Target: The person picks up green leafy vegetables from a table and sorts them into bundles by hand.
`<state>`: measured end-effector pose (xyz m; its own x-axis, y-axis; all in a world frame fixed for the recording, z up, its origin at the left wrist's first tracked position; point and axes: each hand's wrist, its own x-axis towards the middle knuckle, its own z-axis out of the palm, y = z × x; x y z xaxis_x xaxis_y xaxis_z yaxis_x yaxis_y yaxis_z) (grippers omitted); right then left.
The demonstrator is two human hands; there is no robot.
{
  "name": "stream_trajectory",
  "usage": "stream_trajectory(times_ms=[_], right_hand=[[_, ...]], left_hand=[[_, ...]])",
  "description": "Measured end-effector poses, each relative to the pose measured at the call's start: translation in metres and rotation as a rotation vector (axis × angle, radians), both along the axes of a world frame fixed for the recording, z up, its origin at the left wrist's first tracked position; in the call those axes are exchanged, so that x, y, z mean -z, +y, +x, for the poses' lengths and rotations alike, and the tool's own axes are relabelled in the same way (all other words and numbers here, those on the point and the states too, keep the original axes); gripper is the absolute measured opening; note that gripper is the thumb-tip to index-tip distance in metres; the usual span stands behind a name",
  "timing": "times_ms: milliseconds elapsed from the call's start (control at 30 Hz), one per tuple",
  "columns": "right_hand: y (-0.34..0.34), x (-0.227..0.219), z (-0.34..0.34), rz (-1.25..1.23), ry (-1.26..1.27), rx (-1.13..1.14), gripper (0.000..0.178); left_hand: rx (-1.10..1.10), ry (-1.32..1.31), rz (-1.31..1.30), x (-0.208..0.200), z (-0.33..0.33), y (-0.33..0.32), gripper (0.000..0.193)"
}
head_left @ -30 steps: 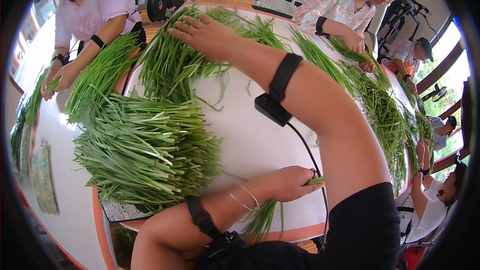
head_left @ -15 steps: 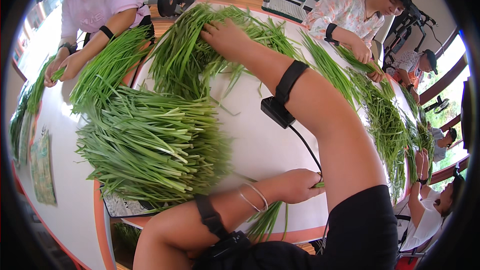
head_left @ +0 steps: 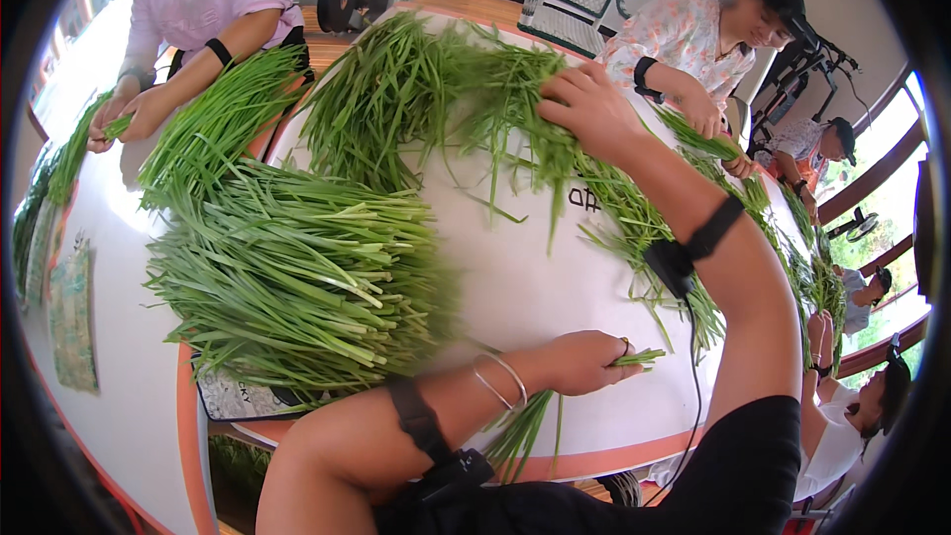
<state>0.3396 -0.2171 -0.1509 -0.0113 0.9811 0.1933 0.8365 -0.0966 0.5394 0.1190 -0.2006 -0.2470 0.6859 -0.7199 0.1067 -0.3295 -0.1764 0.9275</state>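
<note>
Near the front of the table, my left hand [head_left: 586, 364] is closed around a small bunch of garlic chives [head_left: 523, 432]. Its cut ends poke out to the right and its leaves hang down at the left. Farther out, my right hand [head_left: 594, 111] has its fingers curled over a loose clump of chives [head_left: 540, 154], blurred by motion. A far pile of chives [head_left: 376, 99] lies left of that hand. A big stacked heap of chives [head_left: 297, 277], pale stems toward the right, sits left of my left forearm.
Loose chives [head_left: 634, 213] lie along the right side of the white table [head_left: 495, 277]. One co-worker's hands [head_left: 129, 119] hold chives at the far left; another's [head_left: 723, 129] work at the far right. More people sit farther right. A cable [head_left: 696, 376] hangs from my right arm's strap.
My right hand has moved right from the far pile, dragging a clump of chives along. My left hand stays nearly in place, with its bunch's ends now more visible.
</note>
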Motion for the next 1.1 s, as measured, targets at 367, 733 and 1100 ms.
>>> stream_trajectory(times_ms=[367,733,1100], right_hand=[[-0.131,0.037,-0.082,0.197,-0.006,0.405,0.039],[-0.112,0.073,-0.127,0.463,0.421,0.482,0.042],[-0.154,0.055,-0.124,0.497,0.571,0.92,0.027]], left_hand=[[0.038,0.069,0.043,-0.005,0.005,0.002,0.035],[0.073,0.186,0.048,-0.003,0.007,-0.004,0.037],[0.075,0.224,-0.005,-0.003,0.009,0.001,0.039]])
